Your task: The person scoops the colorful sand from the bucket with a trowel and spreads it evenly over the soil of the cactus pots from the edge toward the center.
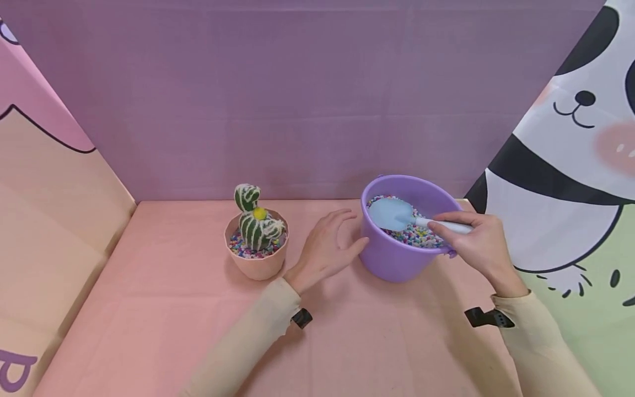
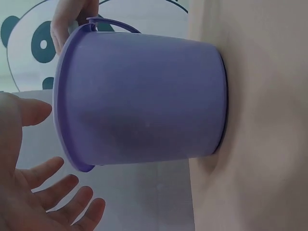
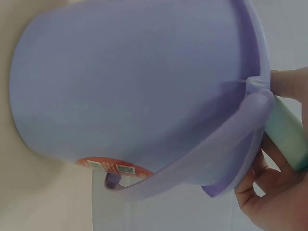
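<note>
My right hand (image 1: 478, 242) grips the white handle of a toy shovel (image 1: 392, 214) with a light blue blade. The blade lies inside a purple bucket (image 1: 397, 264), over many small colourful beads (image 1: 416, 236). In the right wrist view the pale handle (image 3: 286, 132) shows between thumb and fingers at the bucket's rim. My left hand (image 1: 329, 245) is held beside the bucket's left side, fingers spread and holding nothing. The left wrist view shows its fingers (image 2: 72, 192) apart, close to the bucket's rim.
Left of my left hand stands a peach pot (image 1: 258, 267) with a knitted green cactus (image 1: 255, 229) and coloured beads in it. The bucket's handle (image 3: 192, 163) hangs down on its outer side. A purple backdrop (image 1: 307, 99) rises behind the pink table (image 1: 163, 309).
</note>
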`<state>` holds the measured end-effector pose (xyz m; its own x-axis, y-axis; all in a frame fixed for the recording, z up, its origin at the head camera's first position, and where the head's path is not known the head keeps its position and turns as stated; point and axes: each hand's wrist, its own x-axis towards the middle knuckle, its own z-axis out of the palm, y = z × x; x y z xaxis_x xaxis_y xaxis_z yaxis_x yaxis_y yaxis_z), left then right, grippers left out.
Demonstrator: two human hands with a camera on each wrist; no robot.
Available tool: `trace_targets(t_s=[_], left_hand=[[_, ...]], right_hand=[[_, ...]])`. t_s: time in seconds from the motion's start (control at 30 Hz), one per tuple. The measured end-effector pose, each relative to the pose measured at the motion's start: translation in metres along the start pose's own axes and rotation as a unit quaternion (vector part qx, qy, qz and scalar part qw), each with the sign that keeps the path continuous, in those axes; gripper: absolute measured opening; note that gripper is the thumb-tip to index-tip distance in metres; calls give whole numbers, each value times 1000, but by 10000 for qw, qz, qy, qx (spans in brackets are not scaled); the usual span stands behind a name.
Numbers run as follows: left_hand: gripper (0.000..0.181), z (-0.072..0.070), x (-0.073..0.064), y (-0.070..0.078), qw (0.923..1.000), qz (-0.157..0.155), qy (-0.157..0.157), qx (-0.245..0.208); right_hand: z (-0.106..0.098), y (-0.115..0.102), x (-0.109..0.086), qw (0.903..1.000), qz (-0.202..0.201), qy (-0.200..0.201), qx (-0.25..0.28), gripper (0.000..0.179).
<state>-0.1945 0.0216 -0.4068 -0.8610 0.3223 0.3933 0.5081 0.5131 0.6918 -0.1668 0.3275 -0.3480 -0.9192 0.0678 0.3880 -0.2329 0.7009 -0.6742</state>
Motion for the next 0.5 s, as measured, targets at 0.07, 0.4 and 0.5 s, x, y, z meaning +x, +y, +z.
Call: trace_targets(t_s=[0.07, 0.4, 0.5], left_hand=[[61, 2, 4, 1, 9999, 130, -16, 18], [62, 13, 14, 8, 9982, 562, 162, -93], [62, 15, 15, 9, 9985, 492, 209, -117]], right_hand=[[0, 1, 0, 10000, 28, -43, -23, 27], [2, 1, 4, 9992, 177, -305, -164, 31], [2, 1, 5, 9992, 170, -325, -140, 30]])
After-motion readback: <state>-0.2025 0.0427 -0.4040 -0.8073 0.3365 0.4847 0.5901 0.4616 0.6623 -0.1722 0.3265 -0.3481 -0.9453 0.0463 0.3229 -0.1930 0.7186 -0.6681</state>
